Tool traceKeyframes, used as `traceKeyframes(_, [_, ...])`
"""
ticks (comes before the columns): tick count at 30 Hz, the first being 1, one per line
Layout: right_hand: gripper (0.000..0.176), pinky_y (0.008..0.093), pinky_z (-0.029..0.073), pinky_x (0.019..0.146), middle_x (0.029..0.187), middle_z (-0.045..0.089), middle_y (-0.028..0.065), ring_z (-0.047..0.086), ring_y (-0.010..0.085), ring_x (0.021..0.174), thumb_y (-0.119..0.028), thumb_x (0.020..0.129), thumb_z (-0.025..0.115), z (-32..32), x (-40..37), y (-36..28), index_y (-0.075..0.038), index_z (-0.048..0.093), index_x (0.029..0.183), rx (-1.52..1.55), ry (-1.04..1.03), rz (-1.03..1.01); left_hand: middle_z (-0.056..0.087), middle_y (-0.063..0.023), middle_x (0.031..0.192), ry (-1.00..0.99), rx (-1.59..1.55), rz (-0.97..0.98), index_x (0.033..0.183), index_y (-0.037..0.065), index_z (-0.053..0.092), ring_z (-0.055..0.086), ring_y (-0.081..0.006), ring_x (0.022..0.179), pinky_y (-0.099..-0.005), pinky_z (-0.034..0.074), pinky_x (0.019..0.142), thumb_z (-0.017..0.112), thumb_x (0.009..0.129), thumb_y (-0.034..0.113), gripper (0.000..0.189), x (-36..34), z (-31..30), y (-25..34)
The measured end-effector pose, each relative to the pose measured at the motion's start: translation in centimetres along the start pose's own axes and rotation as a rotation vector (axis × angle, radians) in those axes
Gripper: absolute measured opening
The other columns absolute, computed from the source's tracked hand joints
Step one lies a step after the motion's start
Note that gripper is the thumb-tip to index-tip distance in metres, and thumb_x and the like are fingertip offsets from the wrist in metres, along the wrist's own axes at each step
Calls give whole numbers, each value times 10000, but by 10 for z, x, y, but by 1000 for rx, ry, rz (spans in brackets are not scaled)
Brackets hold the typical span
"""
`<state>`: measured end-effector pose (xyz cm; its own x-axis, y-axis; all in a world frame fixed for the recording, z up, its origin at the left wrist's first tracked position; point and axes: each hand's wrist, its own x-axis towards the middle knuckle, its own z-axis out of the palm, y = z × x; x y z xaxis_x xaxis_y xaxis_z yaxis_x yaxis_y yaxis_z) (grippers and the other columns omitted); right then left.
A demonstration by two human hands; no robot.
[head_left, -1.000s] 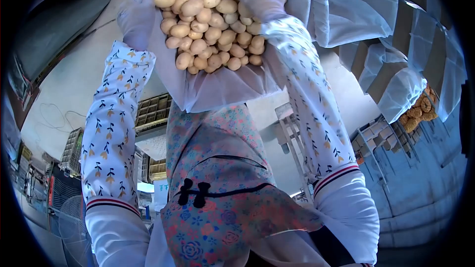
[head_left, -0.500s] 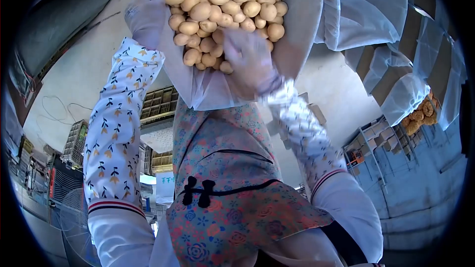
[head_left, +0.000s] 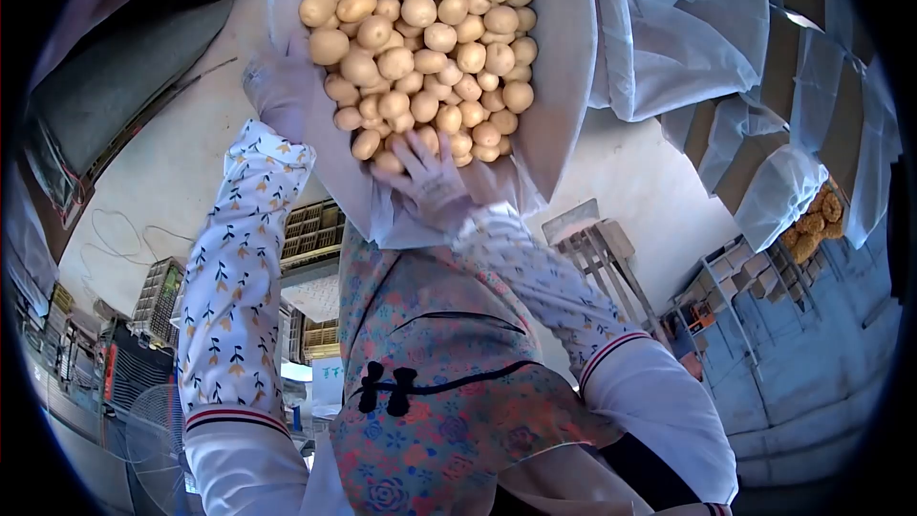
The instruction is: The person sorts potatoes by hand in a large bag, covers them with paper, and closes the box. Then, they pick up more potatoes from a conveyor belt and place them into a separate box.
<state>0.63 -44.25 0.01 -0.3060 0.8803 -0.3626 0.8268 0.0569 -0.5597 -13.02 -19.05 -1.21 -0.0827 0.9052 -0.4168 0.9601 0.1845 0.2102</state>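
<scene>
You are looking down into an open, pale-walled box (head_left: 562,67), and a heap of rounded, tan potatoes (head_left: 420,62) is lying inside it. The heap is stretching away from you, its long axis running from the near end of the box towards the far end, which the top of the view is cutting off. Single potatoes are pointing every which way.

Your right hand (head_left: 432,180), in a thin whitish glove, is resting at the near end of the box, its fingers spreading apart and touching the closest potatoes without closing around one. Most of the heap is lying beyond this hand, towards the far end of the box. Your left hand (head_left: 279,91), also gloved, is lying at the outside of the box's left wall; blur is hiding its fingers, so you cannot tell whether it is gripping. Your right hand is sitting nearer the potatoes, while the wall is standing between them and your left hand.

A translucent liner (head_left: 521,182) is draping over the box's near end, in front of your floral apron (head_left: 420,449). Translucent sheeting (head_left: 688,38) is hanging to the right of the box.
</scene>
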Motion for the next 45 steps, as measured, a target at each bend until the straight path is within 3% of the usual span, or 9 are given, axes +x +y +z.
traceKeyframes(3, [202,552,295,1087,1282,559,133,393,327,1330,-267,810,640,-25,-9,3,-170,690,979,53,-150,133,661,-286,940,58,-30,7,1037,-56,619,633,-442,926,-478,476,846,565,856,495,583,1,7,-6])
traceKeyframes(6, [203,479,431,932,1108,619,109,549,280,1115,-265,864,578,-21,-9,33,-131,675,980,241,-19,127,665,-283,932,91,-48,33,1036,-51,624,638,-438,918,-474,480,838,558,859,493,575,1,9,-7])
traceKeyframes(10, [150,412,472,718,870,616,91,591,290,796,-190,825,620,-111,92,63,-79,618,927,46,618,78,668,-280,930,52,-56,3,1046,-44,628,642,-430,909,-475,482,836,559,859,487,567,-3,5,-2])
traceKeyframes(13, [417,444,435,897,1079,612,127,556,335,1030,-338,808,650,-139,170,110,-72,614,1127,-105,750,138,669,-276,936,46,-87,4,1054,-42,628,641,-430,910,-476,481,842,559,860,485,566,-3,1,-1])
traceKeyframes(17, [694,551,333,1045,1353,470,238,399,393,1295,-475,748,680,-134,193,82,-58,533,1283,-315,475,402,668,-274,950,16,-93,-24,1058,-48,626,636,-437,921,-475,479,855,552,864,483,570,-4,-1,3])
traceKeyframes(21, [734,700,232,1014,1394,443,136,415,340,1289,-510,831,612,-94,163,60,-77,431,1396,-300,595,267,664,-282,962,19,-103,-6,1064,-61,619,630,-441,935,-477,474,865,550,865,478,578,-4,-2,2])
traceKeyframes(30, [756,624,178,1087,1505,325,104,265,429,1369,-415,783,665,-10,-11,10,-192,384,1448,17,-67,231,665,-279,957,30,-89,-3,1058,-55,618,631,-441,932,-478,475,856,538,875,473,564,-5,0,4])
traceKeyframes(39, [603,546,226,1098,1393,443,161,347,374,1331,-257,786,587,-41,31,-38,-84,479,1353,251,131,107,669,-266,945,3,-28,-17,1032,-25,634,639,-427,923,-470,486,833,554,873,507,561,-4,-2,2])
traceKeyframes(45, [519,559,207,1108,1402,440,148,343,327,1351,-211,802,523,-17,94,-45,-111,520,1311,-105,107,85,672,-261,947,102,-78,39,1050,-29,633,644,-421,927,-465,490,834,586,866,470,534,-6,1,1])
